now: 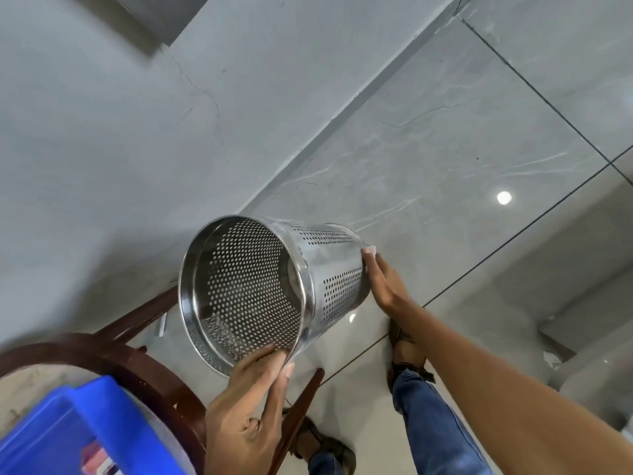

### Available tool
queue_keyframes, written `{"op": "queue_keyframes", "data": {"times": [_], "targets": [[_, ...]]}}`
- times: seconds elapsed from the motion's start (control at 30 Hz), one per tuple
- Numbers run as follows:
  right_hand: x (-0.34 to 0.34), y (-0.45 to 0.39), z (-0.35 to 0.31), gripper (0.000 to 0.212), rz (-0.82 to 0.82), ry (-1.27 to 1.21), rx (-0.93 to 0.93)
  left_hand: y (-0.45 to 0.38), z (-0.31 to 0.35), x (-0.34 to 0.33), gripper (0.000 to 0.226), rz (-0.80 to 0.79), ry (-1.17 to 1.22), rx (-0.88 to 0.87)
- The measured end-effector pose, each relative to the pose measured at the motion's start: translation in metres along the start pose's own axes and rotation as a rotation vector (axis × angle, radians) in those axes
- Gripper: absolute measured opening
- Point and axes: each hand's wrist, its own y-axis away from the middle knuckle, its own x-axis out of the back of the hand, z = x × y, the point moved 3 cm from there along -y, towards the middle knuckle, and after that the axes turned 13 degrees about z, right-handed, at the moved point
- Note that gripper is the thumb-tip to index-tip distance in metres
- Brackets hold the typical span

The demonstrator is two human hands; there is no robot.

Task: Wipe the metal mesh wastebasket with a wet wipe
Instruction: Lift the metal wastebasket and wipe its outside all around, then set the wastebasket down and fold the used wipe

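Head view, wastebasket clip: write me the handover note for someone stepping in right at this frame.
Left hand: grips the rim of the metal mesh wastebasket, fingers inside the mouth, holding it off the floor, tilted with the opening toward the camera.
Right hand: flat against the basket's far end, pressing a white wet wipe that shows at the fingertips.
Nearby: a round wooden table with a blue bin at lower left.
Done: wipe in contact near the base. How much is already wiped cannot be told.
Left: work over the perforated wall, rim and inside, then set the basket down.
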Motion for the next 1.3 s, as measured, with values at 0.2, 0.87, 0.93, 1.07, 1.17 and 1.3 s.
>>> {"op": "queue_keyframes", "data": {"times": [0.2,0.87,0.93,1.07,1.17,1.3], "targets": [[-0.01,-0.014,0.029,0.039,0.204,-0.469,-0.252,-0.011,-0.014,-0.014,0.04,-0.037,-0.013,-0.019],[0.033,-0.015,0.041,0.035,0.36,-0.554,-0.257,-0.039,-0.137,-0.091,0.031,-0.043,-0.379,-0.175],[0.038,-0.009,0.037,0.033,0.34,-0.546,-0.248,-0.037,-0.155,-0.098,0.032,-0.032,-0.419,-0.191],[0.042,-0.009,0.038,0.029,0.327,-0.531,-0.22,-0.03,-0.181,-0.105,0.037,-0.02,-0.462,-0.201],[0.044,-0.012,0.04,0.035,0.313,-0.528,-0.21,-0.023,-0.193,-0.109,0.039,-0.003,-0.451,-0.164],[0.045,-0.014,0.041,0.034,0.304,-0.519,-0.193,-0.009,-0.208,-0.119,0.037,0.008,-0.435,-0.096]]}}
